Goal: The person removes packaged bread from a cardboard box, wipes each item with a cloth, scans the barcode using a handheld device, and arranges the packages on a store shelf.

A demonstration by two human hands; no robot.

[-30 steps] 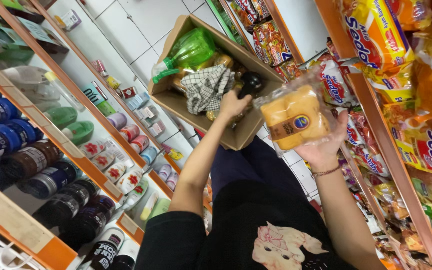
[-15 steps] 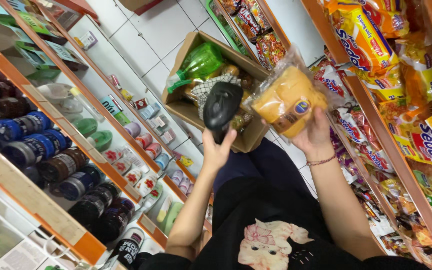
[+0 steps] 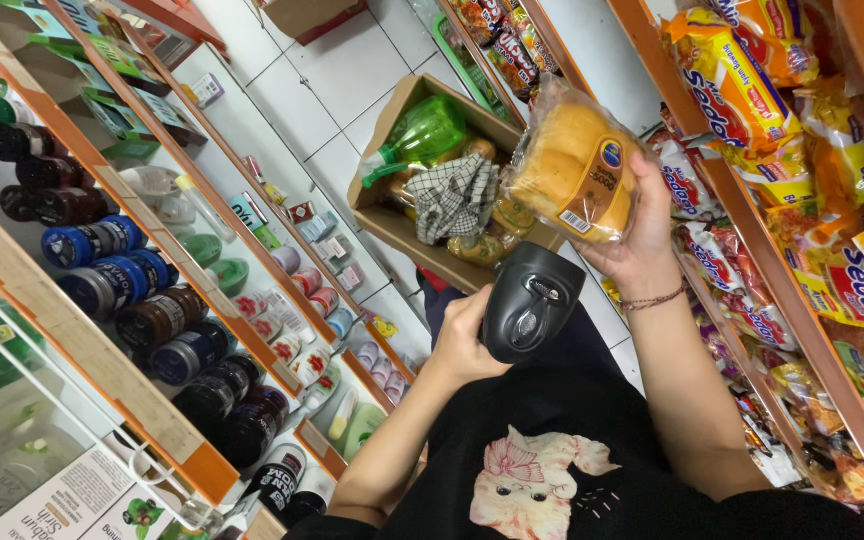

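Observation:
My left hand [image 3: 460,345] grips a black handheld barcode scanner [image 3: 530,300] with its head tilted up toward a clear bag of golden bread buns [image 3: 572,165]. My right hand [image 3: 642,240] holds that bag from the right side, its label side facing the scanner. The two are a short gap apart and do not touch. Behind them on the white tiled floor sits an open cardboard box [image 3: 389,218] holding a green spray bottle [image 3: 422,135], a checkered cloth [image 3: 452,195] and some more packs.
Orange shelves of dark bottles and jars [image 3: 142,300] line the left side. Shelves of noodle and snack packets [image 3: 832,230] run along the right. My lap in dark clothing [image 3: 552,440] fills the narrow aisle below the hands.
My left hand lifted the scanner out of the box and drew it back under the bread bag. My right hand kept the bag and turned it toward the scanner.

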